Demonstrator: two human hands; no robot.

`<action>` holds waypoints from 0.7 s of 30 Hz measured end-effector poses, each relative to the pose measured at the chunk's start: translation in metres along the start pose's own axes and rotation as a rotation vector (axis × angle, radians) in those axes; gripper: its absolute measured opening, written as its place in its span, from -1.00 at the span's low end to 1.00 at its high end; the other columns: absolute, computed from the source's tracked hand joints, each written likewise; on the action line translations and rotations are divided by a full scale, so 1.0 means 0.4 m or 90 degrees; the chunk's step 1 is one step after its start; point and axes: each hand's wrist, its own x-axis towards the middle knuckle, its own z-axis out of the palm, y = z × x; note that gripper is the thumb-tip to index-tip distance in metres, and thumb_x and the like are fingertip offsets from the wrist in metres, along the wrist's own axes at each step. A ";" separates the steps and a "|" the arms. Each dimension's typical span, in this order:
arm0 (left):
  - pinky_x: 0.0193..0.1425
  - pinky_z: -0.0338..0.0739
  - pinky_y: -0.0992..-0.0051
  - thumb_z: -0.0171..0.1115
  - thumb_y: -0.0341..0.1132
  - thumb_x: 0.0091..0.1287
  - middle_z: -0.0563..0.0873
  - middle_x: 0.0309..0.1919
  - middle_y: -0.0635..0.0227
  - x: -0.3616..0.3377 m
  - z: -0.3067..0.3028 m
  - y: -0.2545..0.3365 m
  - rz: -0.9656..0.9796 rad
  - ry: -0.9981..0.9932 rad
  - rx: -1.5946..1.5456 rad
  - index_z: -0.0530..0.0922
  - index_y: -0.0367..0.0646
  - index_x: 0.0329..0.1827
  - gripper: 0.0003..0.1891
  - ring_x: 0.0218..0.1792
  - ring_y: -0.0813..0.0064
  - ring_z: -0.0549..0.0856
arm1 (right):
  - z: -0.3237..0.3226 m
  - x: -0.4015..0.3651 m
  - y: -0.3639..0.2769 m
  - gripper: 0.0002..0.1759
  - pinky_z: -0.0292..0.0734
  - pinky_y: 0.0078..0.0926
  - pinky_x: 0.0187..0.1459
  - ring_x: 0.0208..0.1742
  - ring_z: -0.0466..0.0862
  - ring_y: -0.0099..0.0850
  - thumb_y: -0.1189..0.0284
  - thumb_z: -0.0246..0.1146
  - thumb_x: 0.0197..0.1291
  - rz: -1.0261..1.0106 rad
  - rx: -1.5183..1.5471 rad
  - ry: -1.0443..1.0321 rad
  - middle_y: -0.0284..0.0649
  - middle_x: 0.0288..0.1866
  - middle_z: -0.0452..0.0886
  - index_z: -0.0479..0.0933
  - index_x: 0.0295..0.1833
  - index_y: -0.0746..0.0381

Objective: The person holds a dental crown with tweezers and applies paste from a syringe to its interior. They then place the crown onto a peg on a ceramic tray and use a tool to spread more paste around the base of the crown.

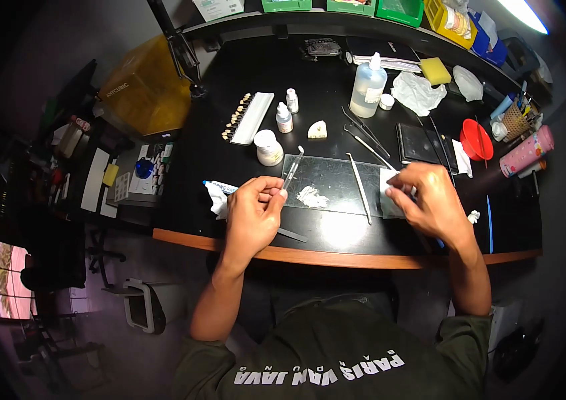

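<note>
My left hand (254,212) is closed in a pinch around a slim metal instrument (289,175), which points up and away with a small whitish piece at its tip. Close to that tip stands a white jar (269,148). My right hand (427,198) has its fingers curled together over a white paper piece (385,181) at the right end of a glass slab (325,175); what the fingertips pinch is hidden. On the slab lie a white crumpled clump (312,197) and a metal hand tool (359,187). Tweezers (369,137) rest just beyond it.
Farther back are two small bottles (285,118), a tooth shade guide (251,119) and a large squeeze bottle (368,88). A red bowl (476,139) and a pink tumbler (527,151) stand right. Near my left hand lies a tube (219,187). The wooden table edge (343,257) runs in front.
</note>
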 end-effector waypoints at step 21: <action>-0.25 0.74 0.27 0.61 -0.29 0.31 0.87 -0.44 0.07 0.065 0.034 0.057 0.005 0.025 0.357 0.87 -0.26 -0.27 -0.82 -0.40 0.16 0.90 | -0.037 -0.189 -0.015 -0.86 0.64 -0.34 -0.30 -0.36 0.78 -0.23 0.56 0.56 0.19 0.010 0.114 0.094 -0.07 -0.31 0.79 0.82 -0.15 0.35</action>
